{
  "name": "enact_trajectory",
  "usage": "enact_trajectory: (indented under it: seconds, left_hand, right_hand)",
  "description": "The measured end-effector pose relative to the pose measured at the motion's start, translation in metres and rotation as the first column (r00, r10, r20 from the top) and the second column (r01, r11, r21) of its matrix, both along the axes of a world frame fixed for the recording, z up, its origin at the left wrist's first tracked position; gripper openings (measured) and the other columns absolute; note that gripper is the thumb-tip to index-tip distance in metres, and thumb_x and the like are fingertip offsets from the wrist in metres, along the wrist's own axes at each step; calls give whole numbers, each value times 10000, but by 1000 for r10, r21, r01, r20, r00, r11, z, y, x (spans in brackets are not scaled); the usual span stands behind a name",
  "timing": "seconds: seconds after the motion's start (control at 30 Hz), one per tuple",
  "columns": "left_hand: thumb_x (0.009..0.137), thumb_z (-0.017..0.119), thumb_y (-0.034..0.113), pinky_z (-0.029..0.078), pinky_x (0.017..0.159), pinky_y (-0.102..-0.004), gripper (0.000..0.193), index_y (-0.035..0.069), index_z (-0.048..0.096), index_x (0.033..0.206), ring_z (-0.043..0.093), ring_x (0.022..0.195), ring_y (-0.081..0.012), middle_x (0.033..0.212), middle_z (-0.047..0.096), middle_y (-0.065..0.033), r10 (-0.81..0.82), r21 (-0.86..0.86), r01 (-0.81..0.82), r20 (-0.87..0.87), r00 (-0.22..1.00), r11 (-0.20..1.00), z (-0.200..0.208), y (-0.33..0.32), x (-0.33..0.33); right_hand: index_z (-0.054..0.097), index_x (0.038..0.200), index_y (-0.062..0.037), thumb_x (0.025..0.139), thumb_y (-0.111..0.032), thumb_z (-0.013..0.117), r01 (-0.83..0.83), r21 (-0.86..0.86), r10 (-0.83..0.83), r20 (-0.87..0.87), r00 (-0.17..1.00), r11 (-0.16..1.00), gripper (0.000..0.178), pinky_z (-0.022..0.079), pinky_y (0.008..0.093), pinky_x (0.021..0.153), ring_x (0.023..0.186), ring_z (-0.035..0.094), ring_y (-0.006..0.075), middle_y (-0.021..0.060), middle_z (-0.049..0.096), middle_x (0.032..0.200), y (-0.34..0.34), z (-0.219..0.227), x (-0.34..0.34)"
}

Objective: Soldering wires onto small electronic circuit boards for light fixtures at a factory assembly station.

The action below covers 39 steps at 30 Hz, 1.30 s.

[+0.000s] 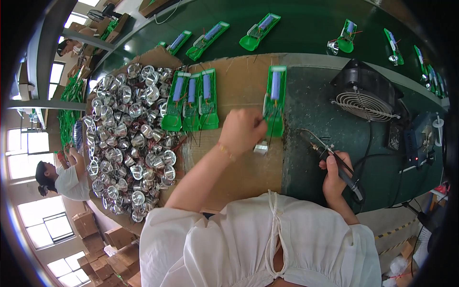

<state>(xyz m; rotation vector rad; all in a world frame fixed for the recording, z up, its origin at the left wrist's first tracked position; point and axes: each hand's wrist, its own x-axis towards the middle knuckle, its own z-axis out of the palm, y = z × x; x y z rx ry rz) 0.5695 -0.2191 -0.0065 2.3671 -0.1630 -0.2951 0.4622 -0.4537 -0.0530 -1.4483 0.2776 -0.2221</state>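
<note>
My right hand (334, 174) grips a soldering iron (352, 183) with a dark handle. Its thin metal tip and a curved feed tube point up and left over the green mat. My left hand (243, 128) is closed, fingers pinched together at the lower left side of a green plastic housing (279, 125). What the fingers pinch is too small to make out. That housing holds a blue cylindrical battery (276, 86), a small circuit board and thin wires. A small silvery block (261, 148) lies just below it on the cardboard.
Left of my hand lie several more green housings (209, 122) beside a big heap of shiny reflector cups (138, 138). More housings (258, 38) rest along the green surface beyond. A black fan (362, 91) and a blue soldering station (418, 143) stand right. Another person (71, 179) sits far left.
</note>
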Motion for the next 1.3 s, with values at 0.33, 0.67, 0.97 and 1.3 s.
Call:
enact_trajectory:
  seconds: [0.33, 0.67, 0.97, 1.3]
  left_hand:
    - [691, 675, 310, 423, 903, -382, 497, 176, 568, 1158, 515, 1047, -340, 1225, 450, -159, -4, 312, -190, 529, 848, 931, -14, -27, 204]
    - [759, 550, 105, 435, 858, -450, 497, 117, 429, 1240, 485, 1007, -432, 1187, 377, -254, -45, 220, -42, 377, 925, 975, -6, -2, -16]
    - [725, 689, 223, 480, 627, -339, 400, 61, 490, 1032, 575, 760, -244, 930, 542, -107, 258, 280, -381, 389, 884, 881, 23, 61, -150]
    - [783, 647, 233, 470, 580, -358, 231, 18, 636, 700, 610, 645, -301, 720, 635, -130, 551, 216, -643, 363, 752, 735, -4, 121, -160]
  right_hand:
    - [492, 854, 2, 848, -168, 595, -34, 19, 34, 8, 999, 999, 199, 480, 242, 567, 612, 564, 118, 79, 541, 805, -4, -5, 0]
    - [513, 881, 2, 850, -154, 567, -34, -5, 34, 7, 999, 999, 168, 462, 234, 555, 593, 552, 123, 80, 538, 846, -6, -10, 2]
    - [521, 894, 29, 851, -125, 543, 44, -24, -41, 100, 994, 999, 160, 433, 229, 559, 569, 514, 118, 82, 553, 692, -3, -6, 2]
    - [521, 888, 41, 844, -129, 566, -91, -65, 99, 124, 987, 994, 182, 465, 235, 559, 590, 544, 125, 112, 559, 812, 14, 9, -25]
